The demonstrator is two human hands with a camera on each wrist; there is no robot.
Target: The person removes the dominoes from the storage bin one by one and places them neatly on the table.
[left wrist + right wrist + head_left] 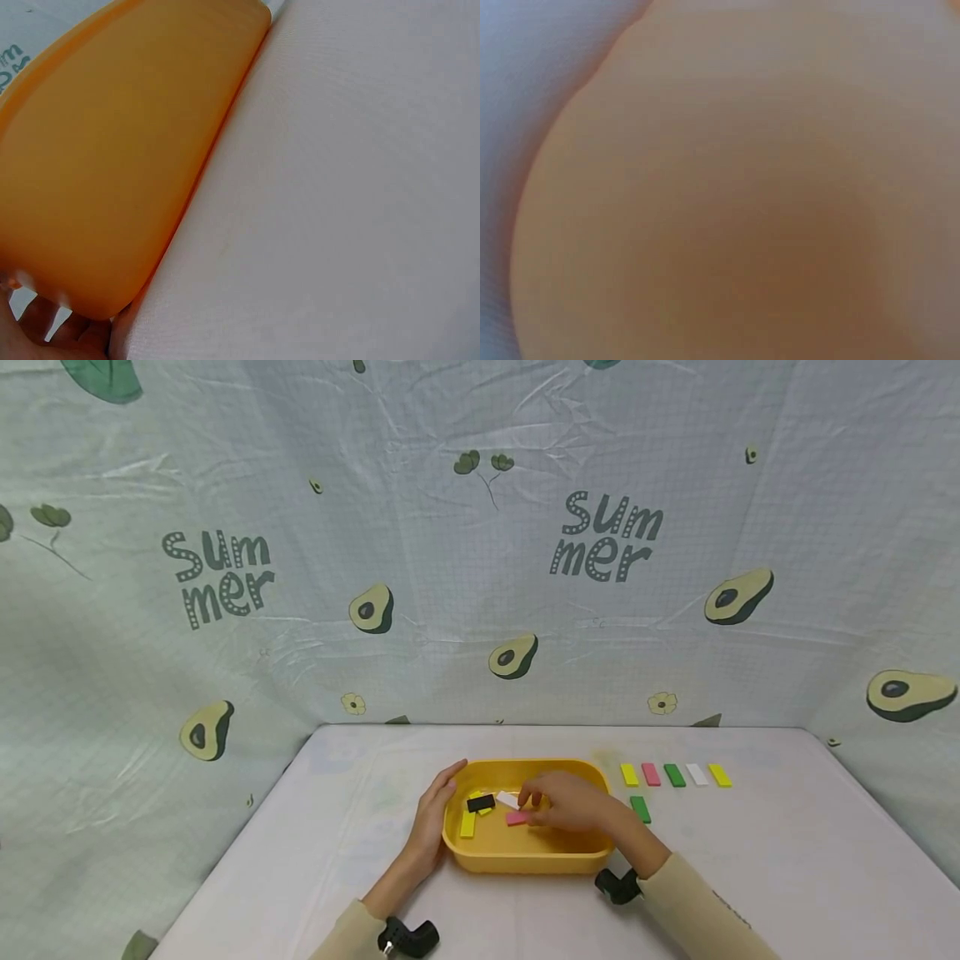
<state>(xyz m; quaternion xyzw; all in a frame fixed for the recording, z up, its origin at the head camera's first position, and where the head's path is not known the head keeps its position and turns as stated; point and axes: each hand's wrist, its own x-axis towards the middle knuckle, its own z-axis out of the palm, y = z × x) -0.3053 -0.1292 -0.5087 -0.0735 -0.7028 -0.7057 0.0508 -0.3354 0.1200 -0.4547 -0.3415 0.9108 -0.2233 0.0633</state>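
On the white table (pixel 750 852), well inside its side edges: yellow tray (pixel 536 865), one; left hand (pixel 429 817), grip spread along the tray's left wall; right hand (pixel 572 802) over the right rim, fingers at a pink block (pixel 515 818) inside, pinch cannot be told; row of five blocks (pixel 674 776), gaps between.

The tray (pixel 534 864) glows warm yellow-orange; black, white, pink and yellow blocks (pixel 481 803) lie inside. Left to right, the row of blocks (pixel 674 775) on the whitish tabletop (pixel 780 835) goes yellow, pink, green, white, yellow. Green avocados (pixel 513 657) and grey-green "summer" lettering (pixel 602 558) pattern the pale cloth (pixel 450 543). Beige sleeves (pixel 693 906).
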